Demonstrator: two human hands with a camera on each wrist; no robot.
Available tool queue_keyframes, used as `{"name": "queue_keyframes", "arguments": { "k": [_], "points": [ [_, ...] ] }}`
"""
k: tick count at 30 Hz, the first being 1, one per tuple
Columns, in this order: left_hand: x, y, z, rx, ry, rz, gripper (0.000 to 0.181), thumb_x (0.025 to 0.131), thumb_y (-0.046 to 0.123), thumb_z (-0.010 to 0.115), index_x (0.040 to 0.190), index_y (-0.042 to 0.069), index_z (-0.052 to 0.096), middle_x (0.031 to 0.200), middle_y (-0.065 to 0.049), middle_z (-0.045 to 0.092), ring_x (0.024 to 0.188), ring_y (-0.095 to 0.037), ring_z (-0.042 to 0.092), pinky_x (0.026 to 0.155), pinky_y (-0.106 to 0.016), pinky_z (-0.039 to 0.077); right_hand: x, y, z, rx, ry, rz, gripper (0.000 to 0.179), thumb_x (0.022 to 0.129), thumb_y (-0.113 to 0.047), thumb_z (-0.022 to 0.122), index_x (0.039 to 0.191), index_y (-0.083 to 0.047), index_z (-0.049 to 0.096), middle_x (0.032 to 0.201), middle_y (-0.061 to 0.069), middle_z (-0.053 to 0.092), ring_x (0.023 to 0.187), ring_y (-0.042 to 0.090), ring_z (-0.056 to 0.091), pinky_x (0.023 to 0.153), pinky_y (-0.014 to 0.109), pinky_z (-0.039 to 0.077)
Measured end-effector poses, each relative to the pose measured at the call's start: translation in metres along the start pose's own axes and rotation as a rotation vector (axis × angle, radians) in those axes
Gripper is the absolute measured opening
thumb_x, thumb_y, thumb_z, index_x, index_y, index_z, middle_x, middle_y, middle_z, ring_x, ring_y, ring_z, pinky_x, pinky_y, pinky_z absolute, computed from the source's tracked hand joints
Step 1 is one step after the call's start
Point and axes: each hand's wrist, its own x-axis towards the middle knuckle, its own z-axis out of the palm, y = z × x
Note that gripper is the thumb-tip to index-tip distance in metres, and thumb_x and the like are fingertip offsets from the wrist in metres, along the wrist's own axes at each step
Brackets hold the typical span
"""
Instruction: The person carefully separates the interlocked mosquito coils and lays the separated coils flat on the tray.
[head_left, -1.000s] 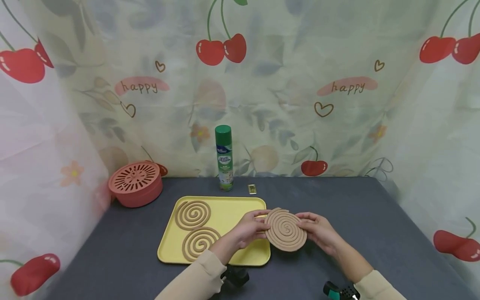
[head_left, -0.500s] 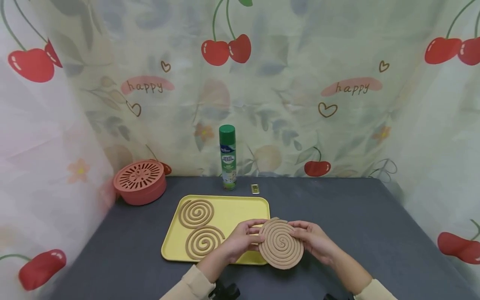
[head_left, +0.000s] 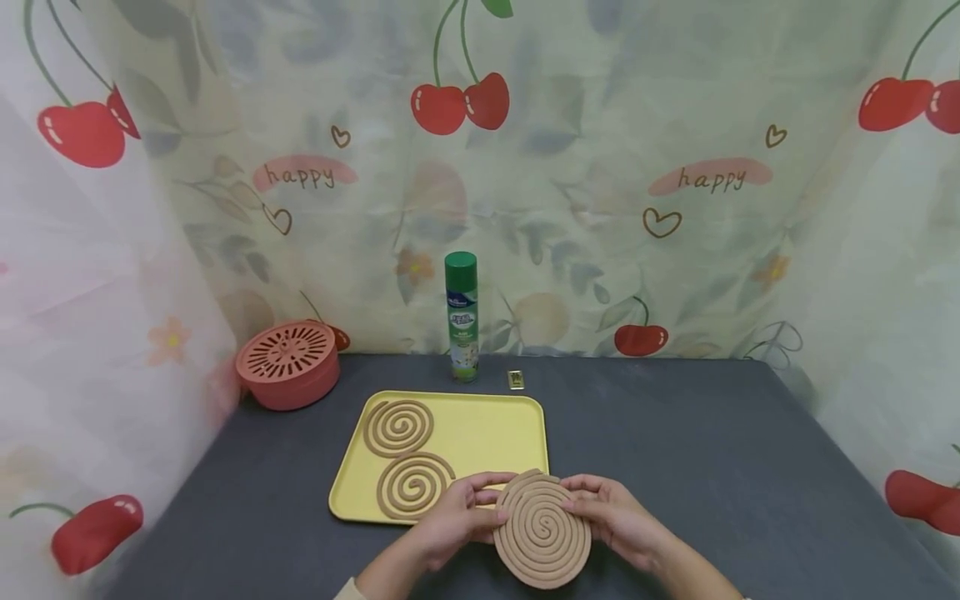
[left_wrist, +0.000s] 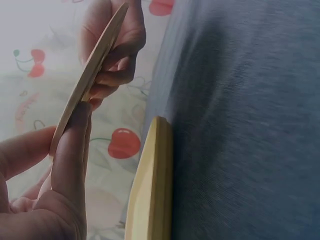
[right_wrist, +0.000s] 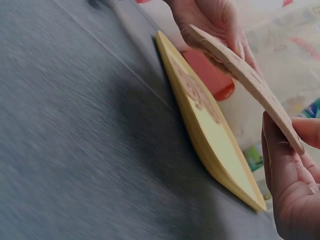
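Note:
A tightly wound mosquito coil point(head_left: 544, 530), brown and disc-shaped, is held above the table at the tray's front right corner. My left hand point(head_left: 459, 518) pinches its left edge, thumb on the near face. On the opposite edge, my right hand point(head_left: 617, 518) pinches it the same way. Seen edge-on in the left wrist view, the coil point(left_wrist: 89, 75) is thin and tilted, with fingers behind it. Two looser spiral coils lie on the yellow tray point(head_left: 495, 433): one coil point(head_left: 399, 427) at the back left, another coil point(head_left: 411, 485) in front of it.
Behind the tray stands a green spray can point(head_left: 462, 321), with a small gold-edged packet point(head_left: 515, 380) to its right. A round pink slotted box point(head_left: 288, 367) sits at the back left of the dark table point(head_left: 697, 450). Printed curtains point(head_left: 555, 233) enclose the table.
Both hands have brought the mosquito coil nearer the person and slightly left, keeping hold of its two edges. The whole scene has shifted a little to the right in the head view.

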Motion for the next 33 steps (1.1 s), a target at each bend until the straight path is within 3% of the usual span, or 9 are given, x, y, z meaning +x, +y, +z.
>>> {"name": "queue_keyframes", "arguments": {
  "k": [8, 15, 20, 28, 33],
  "points": [
    [-0.019, -0.011, -0.006, 0.012, -0.044, 0.015, 0.050, 0.088, -0.001, 0.058, 0.135, -0.004, 0.041, 0.116, -0.020, 0.063, 0.085, -0.016, 0.067, 0.070, -0.031, 0.058, -0.006, 0.015, 0.013, 0.054, -0.076, 0.004, 0.024, 0.092, -0.008, 0.055, 0.115, -0.001, 0.053, 0.098, 0.001, 0.068, 0.088, 0.010, 0.067, 0.073, 0.023, 0.056],
    [-0.027, -0.021, -0.010, 0.013, -0.032, -0.010, 0.048, 0.088, 0.000, 0.058, 0.133, -0.009, 0.042, 0.116, -0.022, 0.063, 0.086, -0.012, 0.066, 0.070, -0.025, 0.057, -0.005, 0.028, 0.017, 0.103, -0.141, -0.015, 0.020, 0.093, -0.004, 0.052, 0.112, -0.006, 0.054, 0.099, 0.001, 0.068, 0.090, 0.010, 0.066, 0.074, 0.023, 0.056],
    [-0.028, -0.029, -0.013, 0.016, -0.019, -0.002, 0.044, 0.088, -0.001, 0.057, 0.128, -0.014, 0.045, 0.115, -0.026, 0.062, 0.087, -0.011, 0.066, 0.073, -0.025, 0.056, -0.004, 0.038, 0.019, 0.121, -0.131, -0.018, 0.018, 0.092, -0.005, 0.053, 0.110, -0.008, 0.056, 0.097, -0.001, 0.068, 0.090, 0.010, 0.066, 0.074, 0.024, 0.056],
    [-0.029, -0.034, -0.020, 0.026, -0.013, -0.003, 0.042, 0.088, -0.001, 0.056, 0.126, -0.015, 0.046, 0.116, -0.028, 0.061, 0.091, -0.013, 0.066, 0.077, -0.026, 0.056, 0.000, 0.048, 0.022, 0.061, -0.072, 0.008, 0.026, 0.092, -0.009, 0.055, 0.117, -0.002, 0.053, 0.098, 0.000, 0.067, 0.091, 0.012, 0.066, 0.076, 0.025, 0.056],
    [-0.029, -0.038, -0.022, 0.011, -0.120, 0.024, 0.045, 0.089, 0.000, 0.055, 0.129, -0.017, 0.041, 0.119, -0.030, 0.058, 0.093, -0.012, 0.065, 0.076, -0.024, 0.055, 0.000, 0.049, 0.024, 0.013, -0.038, 0.016, 0.028, 0.094, -0.014, 0.054, 0.118, 0.001, 0.052, 0.095, -0.002, 0.067, 0.089, 0.009, 0.065, 0.073, 0.025, 0.056]
  ]
}}
